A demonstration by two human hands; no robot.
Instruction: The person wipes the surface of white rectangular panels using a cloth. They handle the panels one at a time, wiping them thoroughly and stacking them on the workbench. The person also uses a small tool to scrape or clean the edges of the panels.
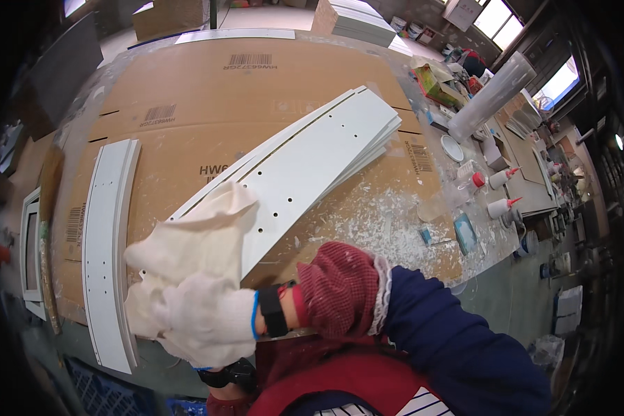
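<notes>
At far left, note a white frame [31,243], then a narrow stack of white panels [104,256]. Next, find the gloved left hand [187,352], mostly hidden by the gloved right hand [211,315]; cannot tell either grip. Locate cream cloth [204,225] against the gloves, blocking sight of the near end of the drilled white boards [305,173] on cardboard [312,62]. Further right, observe white flakes [378,229], a clear plastic roll [496,93] and red-tipped bottles [500,207] along the table edge.
</notes>
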